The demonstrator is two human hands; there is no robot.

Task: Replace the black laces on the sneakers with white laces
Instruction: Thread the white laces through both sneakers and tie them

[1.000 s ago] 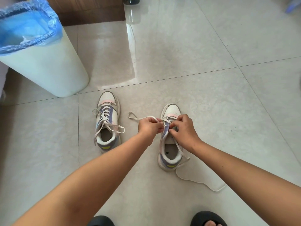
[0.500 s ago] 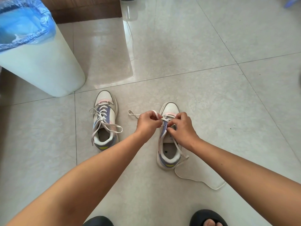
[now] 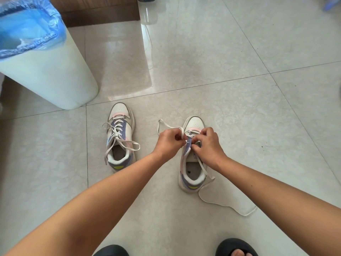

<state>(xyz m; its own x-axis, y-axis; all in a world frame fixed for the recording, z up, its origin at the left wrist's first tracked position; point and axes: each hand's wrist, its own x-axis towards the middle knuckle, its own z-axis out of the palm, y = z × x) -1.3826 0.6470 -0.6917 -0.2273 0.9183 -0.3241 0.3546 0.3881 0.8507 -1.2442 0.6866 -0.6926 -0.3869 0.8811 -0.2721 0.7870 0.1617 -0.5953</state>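
Both hands are pinching the white lace (image 3: 181,133) over the right sneaker (image 3: 191,163) on the tiled floor (image 3: 239,126): the left hand (image 3: 168,140) gripping a loop, the right hand (image 3: 207,145) curling at the eyelets. The left sneaker (image 3: 120,137) is sitting laced beside it, near a bin (image 3: 46,74).

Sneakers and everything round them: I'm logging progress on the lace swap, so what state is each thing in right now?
Left sneaker: upright on floor, fully laced white, ends loose, untied.
Right sneaker: upright, laced only near the toe.
White lace: partly threaded, tail trailing on floor.
Left hand: pinches one lace end.
Right hand: pinches lace at the eyelets.
Bin: upright, blue liner fitted.
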